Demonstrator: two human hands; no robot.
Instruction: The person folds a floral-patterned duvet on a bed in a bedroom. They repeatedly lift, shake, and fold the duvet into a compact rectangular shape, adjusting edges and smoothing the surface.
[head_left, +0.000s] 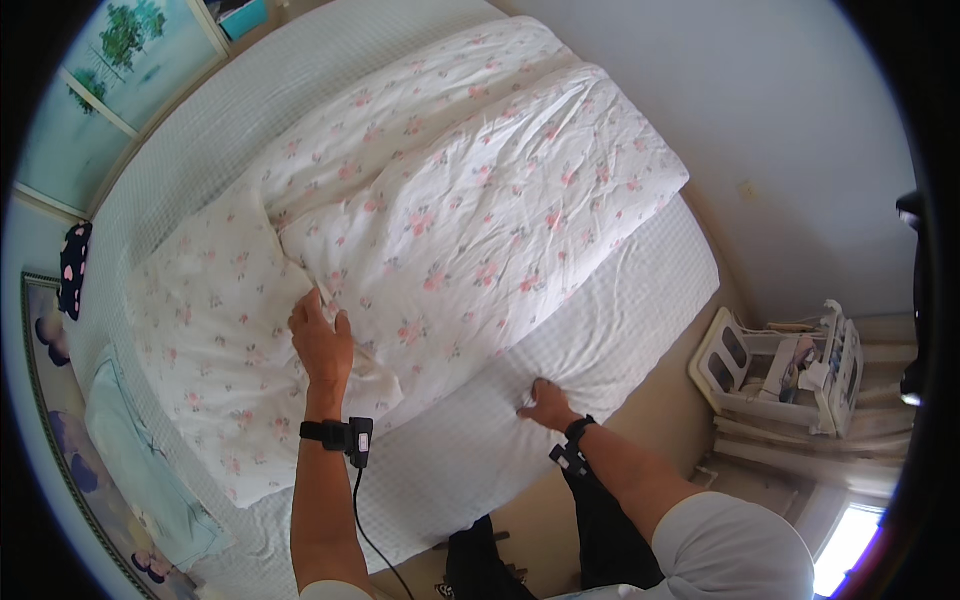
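A white quilt with pink flowers (480, 217) lies folded over itself across the bed. At the crease on its left part rests my left hand (322, 341), fingers curled at the fabric's folded edge; whether they pinch it cannot be told. My right hand (551, 405) presses on the pale checked bed sheet (465, 420) near the bed's close edge, thumb and fingers apart, with wrinkles around it. Each wrist wears a black strap with a small device, and a cable runs down from the left one.
A pale blue pillow (142, 457) lies at the bed's left end, near a framed picture (67, 442). A dark cloth with pink hearts (75, 270) is at the far left. A white rack (780, 375) holding items stands to the right, below the wall (750, 112).
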